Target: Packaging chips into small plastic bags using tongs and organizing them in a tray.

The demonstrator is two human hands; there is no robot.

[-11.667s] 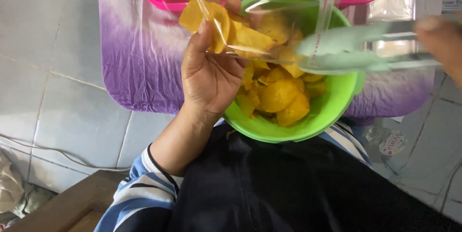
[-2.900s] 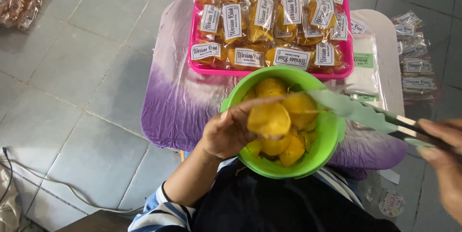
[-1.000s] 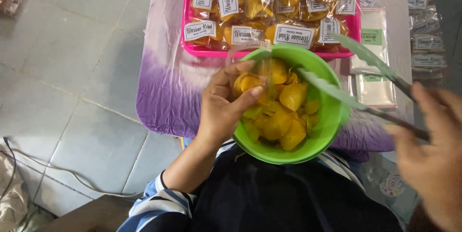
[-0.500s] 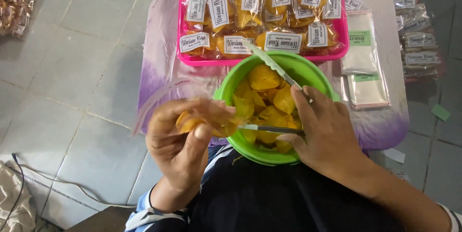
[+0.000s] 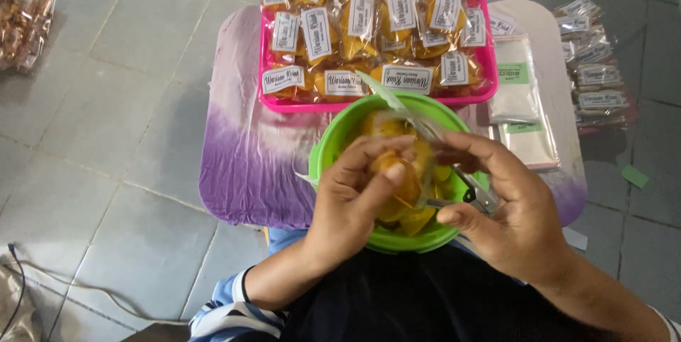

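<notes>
Beyond both hands lies a purple-and-white cloth (image 5: pixel 241 164), and on it, farther off, a pink tray (image 5: pixel 273 104) packed with labelled bags of yellow chips. Directly beneath the hands sits a green bowl (image 5: pixel 328 145) of chips. The left hand (image 5: pixel 352 196) curls closed around a clear chip-filled bag (image 5: pixel 401 168). The right hand (image 5: pixel 507 207) pinches the bag's top while light green tongs (image 5: pixel 397 104) rest tucked in its grip.
</notes>
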